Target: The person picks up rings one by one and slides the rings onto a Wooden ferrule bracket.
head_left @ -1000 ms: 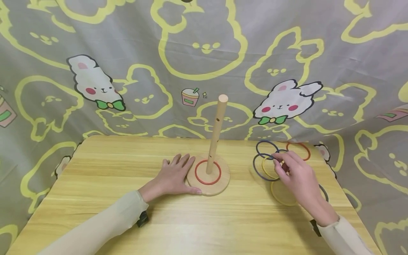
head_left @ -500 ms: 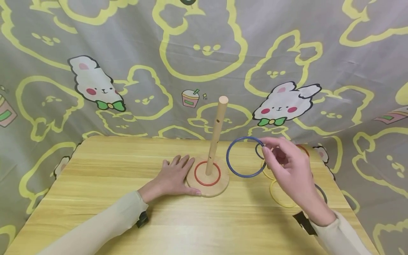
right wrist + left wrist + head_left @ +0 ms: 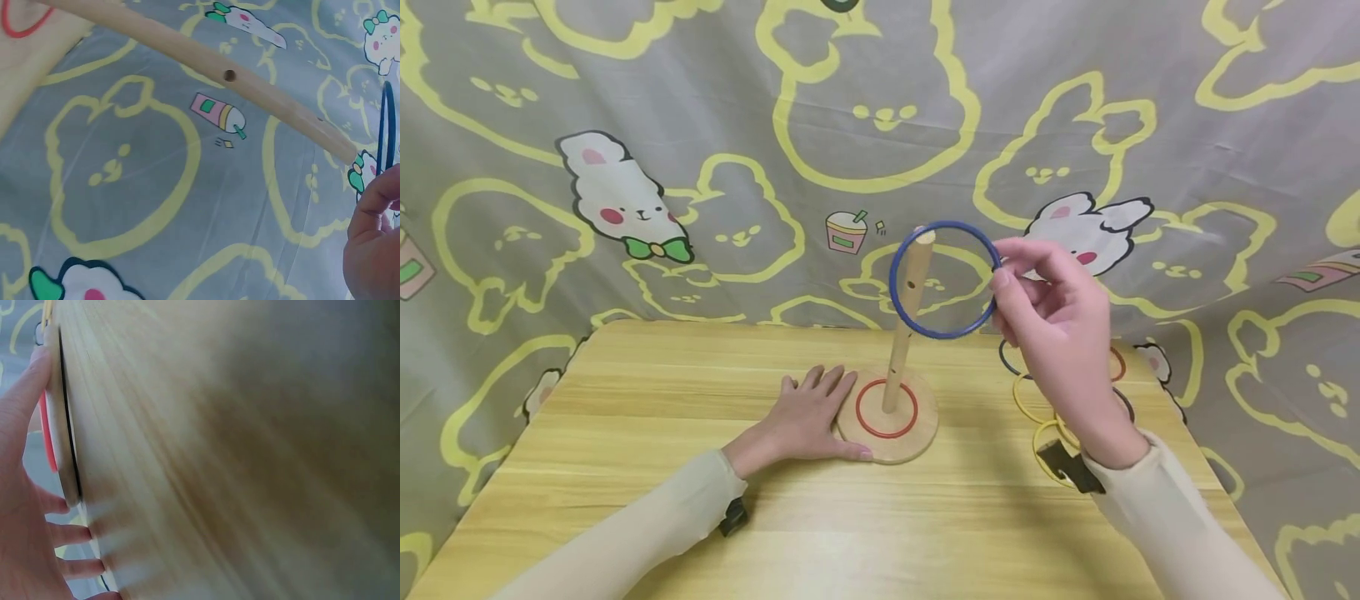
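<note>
My right hand [image 3: 1060, 333] pinches a blue ring [image 3: 942, 336] at its right side, between thumb and fingers. From the head the ring overlaps the top of a wooden peg [image 3: 901, 342]; in the right wrist view the same blue ring [image 3: 383, 125] stands just past the peg's tip, not around it. A red ring [image 3: 887, 436] lies around the peg's foot on the round wooden base [image 3: 925, 429]. Against the base's left edge rests my left hand [image 3: 805, 421], fingers spread, thumb along the front rim. The left wrist view shows its thumb at the base [image 3: 62, 444].
Several loose rings lie on the table's right part, partly hidden by my right arm: a yellow ring [image 3: 1017, 404], a blue ring [image 3: 1006, 357] and a red ring [image 3: 1123, 364] among them. A patterned curtain [image 3: 730, 92] hangs behind the wooden table [image 3: 647, 400].
My right hand has lifted the blue ring from the pile and carried it left and up to the peg's top. The left hand and the base stay where they were.
</note>
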`<state>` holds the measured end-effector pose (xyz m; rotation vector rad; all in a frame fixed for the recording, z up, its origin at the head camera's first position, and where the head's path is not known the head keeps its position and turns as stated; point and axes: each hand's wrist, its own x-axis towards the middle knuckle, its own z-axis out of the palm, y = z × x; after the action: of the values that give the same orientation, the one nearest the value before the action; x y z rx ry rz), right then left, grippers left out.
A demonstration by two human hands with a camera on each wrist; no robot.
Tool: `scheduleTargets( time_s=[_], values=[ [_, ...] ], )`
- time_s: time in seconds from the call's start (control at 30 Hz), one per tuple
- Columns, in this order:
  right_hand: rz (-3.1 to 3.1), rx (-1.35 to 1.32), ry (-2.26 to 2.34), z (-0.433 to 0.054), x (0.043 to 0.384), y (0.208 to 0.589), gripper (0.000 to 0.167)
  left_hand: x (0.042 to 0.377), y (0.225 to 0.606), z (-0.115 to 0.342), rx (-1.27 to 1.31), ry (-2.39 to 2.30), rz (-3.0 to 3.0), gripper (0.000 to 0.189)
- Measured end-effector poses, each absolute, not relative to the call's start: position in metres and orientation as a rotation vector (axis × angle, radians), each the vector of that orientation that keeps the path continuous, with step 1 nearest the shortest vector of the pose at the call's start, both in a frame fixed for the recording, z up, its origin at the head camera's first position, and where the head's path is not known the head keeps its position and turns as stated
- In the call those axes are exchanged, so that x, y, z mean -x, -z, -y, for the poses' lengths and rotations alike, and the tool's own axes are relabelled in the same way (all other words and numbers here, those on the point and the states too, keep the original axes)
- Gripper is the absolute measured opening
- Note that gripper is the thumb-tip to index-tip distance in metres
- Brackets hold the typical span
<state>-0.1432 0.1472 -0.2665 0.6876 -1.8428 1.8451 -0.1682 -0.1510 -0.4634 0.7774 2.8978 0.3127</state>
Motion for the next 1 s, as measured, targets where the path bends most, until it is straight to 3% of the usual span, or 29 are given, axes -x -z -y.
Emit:
scheduleTargets(
  time_s=[0.4, 1.0],
  values=[
    [1.944, -0.611, -1.875, -0.133, 0.168, 0.278, 0.021, 0.169, 0.464, 0.151, -0.781, -0.309, -2.886, 0.133],
    [2.392, -0.399, -1.940, -0.132, 0.182, 0.385, 0.022, 0.170, 0.463, 0.152, -0.784, -0.287, -2.895, 0.132]
  ],
)
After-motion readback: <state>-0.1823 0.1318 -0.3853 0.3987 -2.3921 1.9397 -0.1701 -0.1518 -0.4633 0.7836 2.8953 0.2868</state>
